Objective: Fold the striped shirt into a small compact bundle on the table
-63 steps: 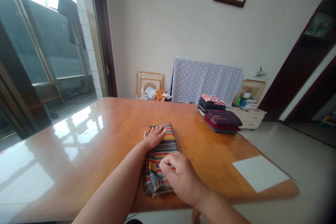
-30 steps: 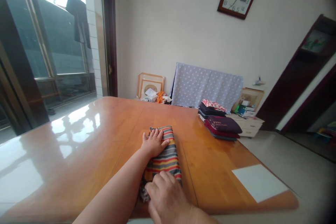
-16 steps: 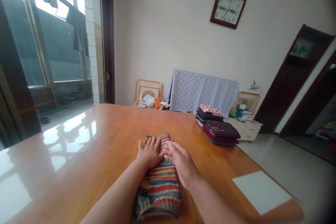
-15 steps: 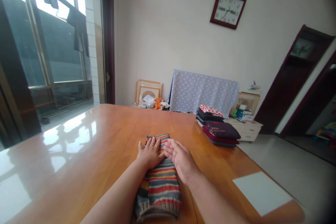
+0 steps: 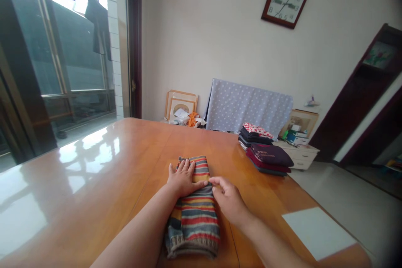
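Left hand (image 5: pixel 182 179) lies palm down on the upper part of the striped garment (image 5: pixel 198 213), fingers spread and grasping nothing; right hand (image 5: pixel 228 197) is bent at the garment's right long edge, forefinger and thumb tips close to the left thumb; cannot tell whether it pinches fabric or only touches.

Head view, sole view: striped garment folded into a long bundle, flat on the table (image 5: pixel 141 146); long axis runs away from the wearer, ribbed end nearest; relation of note: left hand is the nearer, directly on top of the garment, while the right comes in from the side, across that axis.

Other items, placed from the garment: dark folded stack (image 5: pixel 272 155) beyond it and to its right, red-and-white folded piece (image 5: pixel 256 129) farther back; white sheet (image 5: pixel 318 232) well apart to its right.
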Demonstrator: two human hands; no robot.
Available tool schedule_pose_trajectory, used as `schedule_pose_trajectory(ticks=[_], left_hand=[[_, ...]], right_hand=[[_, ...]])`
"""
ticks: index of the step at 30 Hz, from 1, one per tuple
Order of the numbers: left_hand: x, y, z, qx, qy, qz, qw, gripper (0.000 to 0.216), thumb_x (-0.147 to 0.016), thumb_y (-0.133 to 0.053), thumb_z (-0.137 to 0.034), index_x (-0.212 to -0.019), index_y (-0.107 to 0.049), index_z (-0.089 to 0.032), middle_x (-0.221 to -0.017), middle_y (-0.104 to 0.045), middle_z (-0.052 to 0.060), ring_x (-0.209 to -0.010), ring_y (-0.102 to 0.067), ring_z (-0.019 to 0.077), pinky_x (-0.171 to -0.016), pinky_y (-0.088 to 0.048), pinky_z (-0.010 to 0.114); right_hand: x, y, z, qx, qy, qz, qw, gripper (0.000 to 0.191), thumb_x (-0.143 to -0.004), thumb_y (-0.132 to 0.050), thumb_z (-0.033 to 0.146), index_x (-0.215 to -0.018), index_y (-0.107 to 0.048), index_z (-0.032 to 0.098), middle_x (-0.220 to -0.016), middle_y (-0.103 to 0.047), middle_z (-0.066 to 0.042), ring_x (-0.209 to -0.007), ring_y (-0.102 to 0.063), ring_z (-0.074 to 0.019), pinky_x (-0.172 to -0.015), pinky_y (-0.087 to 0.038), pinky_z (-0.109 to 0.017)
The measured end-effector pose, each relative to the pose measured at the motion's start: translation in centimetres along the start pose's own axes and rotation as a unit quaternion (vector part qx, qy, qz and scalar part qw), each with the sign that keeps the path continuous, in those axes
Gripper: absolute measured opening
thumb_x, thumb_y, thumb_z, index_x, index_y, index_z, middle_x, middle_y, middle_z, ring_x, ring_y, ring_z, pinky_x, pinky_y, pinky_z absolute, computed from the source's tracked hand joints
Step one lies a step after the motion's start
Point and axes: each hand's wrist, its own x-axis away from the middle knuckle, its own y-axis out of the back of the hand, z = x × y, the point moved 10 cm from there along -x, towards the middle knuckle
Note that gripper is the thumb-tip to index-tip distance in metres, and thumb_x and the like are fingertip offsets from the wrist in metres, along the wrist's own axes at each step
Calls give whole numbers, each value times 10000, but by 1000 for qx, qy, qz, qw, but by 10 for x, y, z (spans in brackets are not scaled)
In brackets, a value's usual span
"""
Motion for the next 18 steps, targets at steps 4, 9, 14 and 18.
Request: schedule_pose_trajectory(ticks=[4, 9, 14, 18], left_hand=[[0, -1, -1, 9, -5, 7, 1000, 1122, -721, -294, -932, -1598, -212, -237, -1663, -132, 129, -1533, -29, 391, -1132, 70, 726], [1, -1, -1, 6, -7, 9, 1000, 1110, -733, -328, -912, -1604, -185, -239, -1667, -100, 131, -1531, -16, 397, -1122, 90, 730], [1, -2, 0, 6, -7, 13, 1000, 1101, -742, -355, -895, -1607, -164, -241, -1671, -79, 122, -1529, -15, 405, -1122, 82, 733], [1, -1, 1, 9, -7, 6, 1000, 1089, -745, -362, -889, -1603, -185, -243, -1670, -96, 123, -1532, -24, 393, -1128, 85, 725]], right_hand=[[47, -10, 33, 213, 173, 124, 953, 522, -792, -497, 63, -1253, -641, 260, -1346, -611, -60, -1288, -520, -225, -1121, -415, -452], [85, -8, 44, 266, 207, 171, 926, 646, -747, -518, 62, -1363, -548, 254, -1452, -540, -75, -1332, -506, -223, -1133, -421, -429], [101, -19, 54, 271, 254, 217, 903, 702, -725, -579, 131, -1417, -511, 229, -1450, -557, -94, -1356, -501, -255, -1156, -394, -441], [99, -28, 50, 293, 251, 232, 893, 637, -740, -573, 152, -1374, -559, 216, -1377, -622, -95, -1297, -560, -254, -1161, -377, -459]])
